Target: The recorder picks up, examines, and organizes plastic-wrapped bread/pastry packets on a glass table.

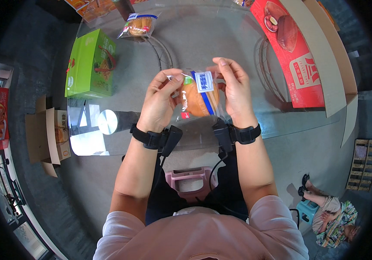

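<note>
Between my two hands hangs a clear plastic bag of bread, with a blue stripe and a white-and-blue label. My left hand pinches the bag's upper left corner between thumb and fingers. On the other side, my right hand has its thumb and fingers at the upper right edge of the same bag. The bag is above the near part of a glass table. A second bagged bread of the same look lies farther off, left of the middle.
A green box stands on the table's left side. A large red carton with open flaps is at the right. Left of the table is an open cardboard box. A seated person and a wooden pallet are at the lower right.
</note>
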Motion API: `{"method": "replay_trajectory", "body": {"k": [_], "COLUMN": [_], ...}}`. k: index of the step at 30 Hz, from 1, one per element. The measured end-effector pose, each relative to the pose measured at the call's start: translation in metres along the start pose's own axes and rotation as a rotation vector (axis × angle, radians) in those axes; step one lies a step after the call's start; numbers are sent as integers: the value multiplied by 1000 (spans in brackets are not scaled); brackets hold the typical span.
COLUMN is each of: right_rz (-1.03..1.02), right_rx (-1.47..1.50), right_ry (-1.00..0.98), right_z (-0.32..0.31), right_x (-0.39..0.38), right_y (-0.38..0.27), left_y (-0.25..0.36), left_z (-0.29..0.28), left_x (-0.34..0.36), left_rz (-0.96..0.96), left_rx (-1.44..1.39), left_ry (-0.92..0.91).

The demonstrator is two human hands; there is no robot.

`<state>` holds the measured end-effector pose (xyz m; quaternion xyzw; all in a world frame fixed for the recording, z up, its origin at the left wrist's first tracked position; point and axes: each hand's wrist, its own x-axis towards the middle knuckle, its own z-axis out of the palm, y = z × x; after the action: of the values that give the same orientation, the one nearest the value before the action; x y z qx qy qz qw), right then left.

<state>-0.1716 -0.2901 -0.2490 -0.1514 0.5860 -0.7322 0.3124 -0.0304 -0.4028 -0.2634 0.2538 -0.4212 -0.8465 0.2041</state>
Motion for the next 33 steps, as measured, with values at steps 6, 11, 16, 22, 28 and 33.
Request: {"method": "replay_trajectory", "body": {"k": [6,11,16,22,28,33], "right_rz": [73,175,128,26,-16,-32], "right_rx": [-52,24,57,108,105,126], "right_ry": [17,-117,-120,-11,24,45], "right_z": [0,3,3,-2,-1,-2], "right_x": [-2,-5,-3,2,1,1], "right_y": [0,6,11,11,10,8], "left_y": [2,-1,1,2,4,6], "left_z": [-2,-4,-2,-2,-1,-2], "left_x": [3,6,2,0,-1,-1], "left_rz": [147,185,206,164,157,146], "left_rx": [-223,-296,-345,-350,-278,-175], "left_ry": [240,242,202,17,-7,-39]}}
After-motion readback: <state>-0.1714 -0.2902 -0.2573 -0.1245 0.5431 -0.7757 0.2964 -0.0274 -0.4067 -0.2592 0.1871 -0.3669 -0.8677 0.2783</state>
